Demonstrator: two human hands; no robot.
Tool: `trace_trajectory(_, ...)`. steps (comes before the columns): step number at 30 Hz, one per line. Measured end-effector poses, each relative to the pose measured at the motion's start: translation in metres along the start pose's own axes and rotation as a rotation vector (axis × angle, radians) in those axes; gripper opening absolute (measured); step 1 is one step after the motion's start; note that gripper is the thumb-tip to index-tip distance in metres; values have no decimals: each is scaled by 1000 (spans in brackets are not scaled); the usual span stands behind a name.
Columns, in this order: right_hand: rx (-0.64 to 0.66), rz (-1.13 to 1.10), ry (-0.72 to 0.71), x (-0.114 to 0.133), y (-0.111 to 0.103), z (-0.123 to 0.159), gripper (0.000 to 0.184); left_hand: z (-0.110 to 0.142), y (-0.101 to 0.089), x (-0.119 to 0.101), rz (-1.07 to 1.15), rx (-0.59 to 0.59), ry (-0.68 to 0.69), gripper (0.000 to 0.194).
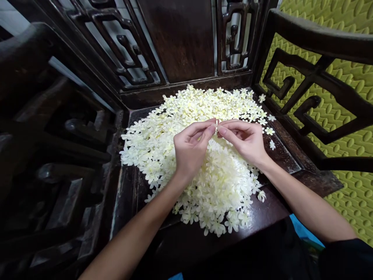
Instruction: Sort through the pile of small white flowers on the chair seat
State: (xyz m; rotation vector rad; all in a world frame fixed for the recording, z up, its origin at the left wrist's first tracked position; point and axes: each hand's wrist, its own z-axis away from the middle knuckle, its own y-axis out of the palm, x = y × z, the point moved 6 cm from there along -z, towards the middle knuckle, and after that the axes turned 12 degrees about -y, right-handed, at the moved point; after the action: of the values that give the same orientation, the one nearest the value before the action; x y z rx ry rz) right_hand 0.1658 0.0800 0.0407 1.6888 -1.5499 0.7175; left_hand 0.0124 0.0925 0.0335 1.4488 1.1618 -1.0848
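A broad heap of small pale yellow-white artificial-looking flowers (157, 132) covers much of a dark wooden chair seat. Above the heap, my left hand (194, 144) and my right hand (243, 138) meet with thumbs and forefingers pinched together. Between the fingertips shows a small white piece (216, 127), likely a flower seen edge-on, though the fingers hide most of it. Both hands seem to grip it, one from each side. Neither palm touches anything else that I can see.
The dark wooden seat (271, 206) has a carved backrest (180, 39) behind and openwork armrests at left and right (320, 77). Several loose flowers (269, 131) lie along the right side. A yellow-green textured covering (349, 194) shows beyond the right armrest.
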Motion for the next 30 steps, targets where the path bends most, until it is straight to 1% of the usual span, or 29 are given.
trace_trajectory(3, 12, 3, -9, 1, 1, 0, 11, 1, 0, 1, 0, -24, 50, 10)
trace_trajectory(8, 6, 16, -16, 2, 2, 0, 13, 2, 1, 1, 3, -40, 81, 7)
trace_trajectory(18, 18, -40, -34, -1, 2, 2, 10, 4, 1, 4, 0, -65, 94, 10)
trace_trajectory(25, 14, -18, -29, 1, 3, 2, 11, 6, 1, 7, -2, -92, 91, 11)
trace_trajectory(30, 27, -3, -42, 2, 3, 2, 11, 8, 1, 5, -27, -118, 126, 11)
